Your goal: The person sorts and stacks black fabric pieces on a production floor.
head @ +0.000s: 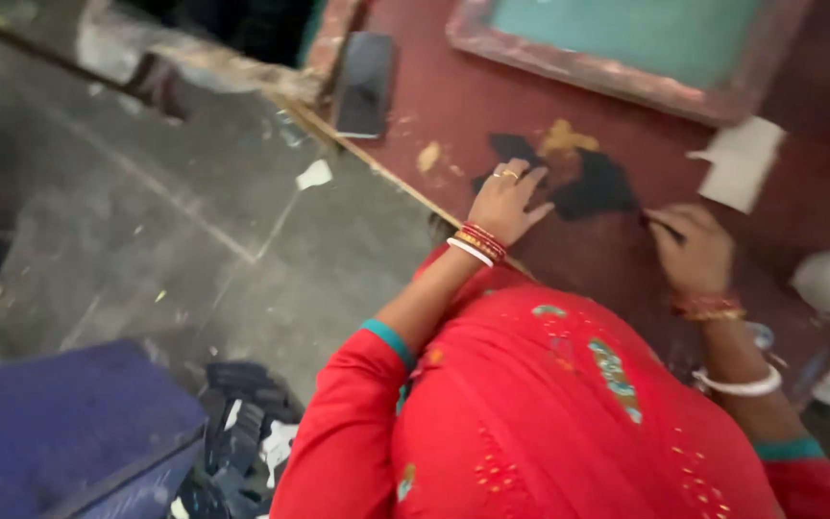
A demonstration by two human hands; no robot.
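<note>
1. Resting flat, the left hand [506,200] lies with fingers spread on the black piece [596,186] and the maroon table [473,106]; nothing is gripped. A ring shows on one finger, red and white bangles [476,244] at the wrist.
2. Right hand [692,248]: fingers curled around a thin dark tool [663,225], its tip at the black piece's right edge. Blur hides what kind of tool it is.
3. Hands are apart, with the black piece between them. A yellowish patch [565,140] sits just above it.
4. Red sleeves and a red garment [549,413] fill the lower frame.
5. Farther out on the table: a dark phone [365,85] near the left edge, a framed green screen [626,43] at top, a white paper [740,163] at right.
6. Left of the table: grey floor [146,221], a blue box [60,432] and a heap of dark pieces [242,432].
</note>
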